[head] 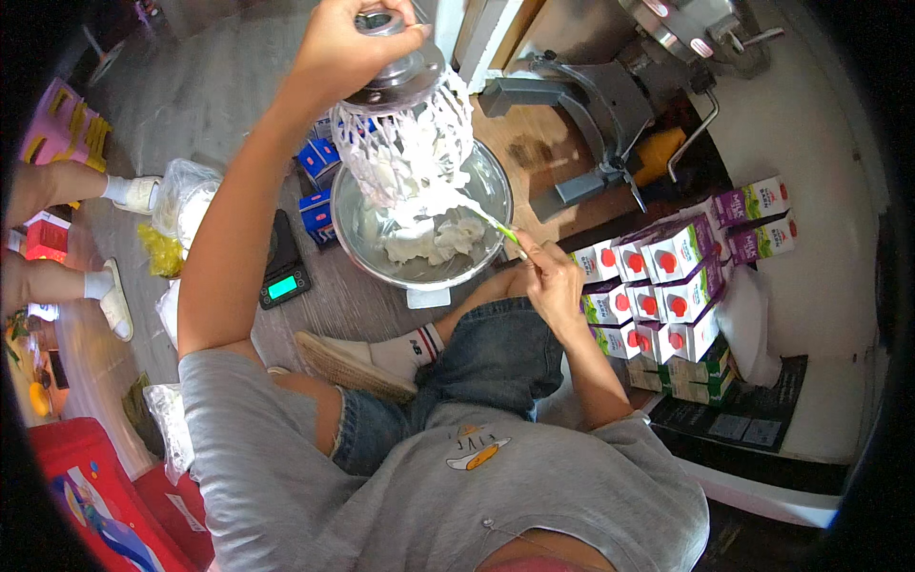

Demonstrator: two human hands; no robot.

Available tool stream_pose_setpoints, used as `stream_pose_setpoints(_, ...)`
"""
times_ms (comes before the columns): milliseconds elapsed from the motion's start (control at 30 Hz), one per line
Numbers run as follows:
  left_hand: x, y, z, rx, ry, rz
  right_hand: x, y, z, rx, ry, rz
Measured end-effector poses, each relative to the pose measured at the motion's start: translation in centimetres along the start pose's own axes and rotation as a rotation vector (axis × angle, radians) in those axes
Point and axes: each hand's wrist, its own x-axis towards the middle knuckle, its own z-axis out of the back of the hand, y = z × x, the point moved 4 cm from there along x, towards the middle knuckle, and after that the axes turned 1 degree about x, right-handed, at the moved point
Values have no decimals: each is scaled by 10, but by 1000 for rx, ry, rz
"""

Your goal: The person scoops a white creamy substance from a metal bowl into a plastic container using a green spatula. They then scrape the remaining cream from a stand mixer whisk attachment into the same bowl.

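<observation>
My left hand grips the metal hub of a large wire whisk attachment, holding it up over a steel mixing bowl. Thick white cream clings to the wires and fills the space between them. In my right hand is a spatula with a green handle; its cream-covered end touches the lower part of the whisk. More cream lies in lumps at the bottom of the bowl. The spatula's blade is hidden by cream and glare.
A stand mixer stands beyond the bowl to the right. Stacked milk cartons are by my right arm. Blue cartons and a digital scale sit left of the bowl. Another person's feet and a red bag are farther left.
</observation>
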Motion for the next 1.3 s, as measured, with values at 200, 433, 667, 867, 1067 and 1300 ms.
stream_pose_setpoints(200, 3, 16, 15, -7, -84, -49, -26, -17, -2, 7, 29, -92)
stream_pose_setpoints(433, 6, 25, 23, 14, -117, -4, -40, -34, 26, 109, -41, -32)
stream_pose_setpoints(667, 4, 17, 18, 1, -62, -34, 13, -32, 42, 28, -58, 74)
stream_pose_setpoints(867, 7, 12, 18, 11, -73, -31, 13, -41, 18, -223, 152, 83)
stream_pose_setpoints(1067, 3, -1, 19, 112, -173, -35, 60, 12, 33, -423, 265, 297)
stream_pose_setpoints(1300, 3, -25, 13, 203, -289, 45, 96, 40, -56, -812, 739, 742)
